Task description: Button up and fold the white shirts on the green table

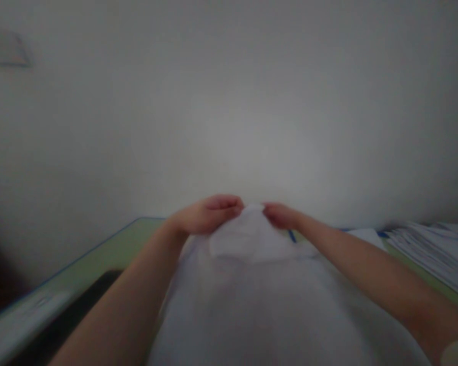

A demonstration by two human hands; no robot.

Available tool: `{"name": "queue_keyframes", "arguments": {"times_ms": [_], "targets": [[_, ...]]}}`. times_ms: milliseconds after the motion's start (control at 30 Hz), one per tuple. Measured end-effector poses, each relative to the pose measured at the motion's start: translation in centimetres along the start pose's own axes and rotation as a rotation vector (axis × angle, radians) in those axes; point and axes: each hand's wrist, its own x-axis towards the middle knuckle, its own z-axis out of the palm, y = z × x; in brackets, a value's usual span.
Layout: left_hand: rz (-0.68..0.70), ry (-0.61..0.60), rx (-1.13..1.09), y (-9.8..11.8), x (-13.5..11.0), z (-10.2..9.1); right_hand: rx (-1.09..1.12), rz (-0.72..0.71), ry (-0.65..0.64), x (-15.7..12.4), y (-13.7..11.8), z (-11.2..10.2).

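Observation:
A white garment (259, 305) hangs down in front of me and fills the lower middle of the view. At its top edge is a folded-over, collar-like flap; the exact kind of garment is too blurred to tell. My left hand (209, 213) pinches the left side of this top edge, fingers curled and thumb pressed against the cloth. On the right side, my right hand (282, 215) is closed on the same edge. Between the two hands a short stretch of fabric is held up. The garment's lower part runs out of view.
Behind the garment is a green table (137, 239) with a blue edge, set against a pale wall (229, 101). Stacked papers (435, 254) lie at the right. On the left are a dark flat object (72, 315) and a whitish flat item (26, 320).

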Motion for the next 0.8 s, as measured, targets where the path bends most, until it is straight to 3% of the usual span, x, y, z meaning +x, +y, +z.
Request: {"name": "queue_keyframes", "arguments": {"times_ms": [67,167,300,367,467,600,733,800], "targets": [[-0.054,0.006,0.071,-0.4,0.0,-0.5,0.057,-0.073,0.139,0.5,-1.3,-0.5],[-0.142,0.115,0.248,-1.8,0.1,-1.5,0.012,-0.176,0.338,1.1,-4.2,-1.0],[-0.237,0.36,0.618,-4.3,0.6,-3.0,-0.266,-0.381,0.673,1.8,-8.3,-0.8],[-0.277,0.412,0.785,-5.6,1.0,-3.8,-0.402,-0.444,0.738,2.0,-9.7,-0.4],[-0.333,0.4,0.985,-7.5,1.4,-4.9,-0.41,-0.435,0.604,1.9,-10.4,0.5],[-0.4,0.351,1.101,-8.8,1.1,-5.4,-0.192,-0.221,0.222,1.5,-9.5,1.9],[-0.043,0.251,0.827,-7.3,1.3,-3.1,-0.3,-0.116,0.077,1.3,-9.0,3.4],[0.055,0.216,0.64,-6.2,2.0,-1.5,-0.446,-0.126,0.047,1.3,-9.3,4.1]]}}
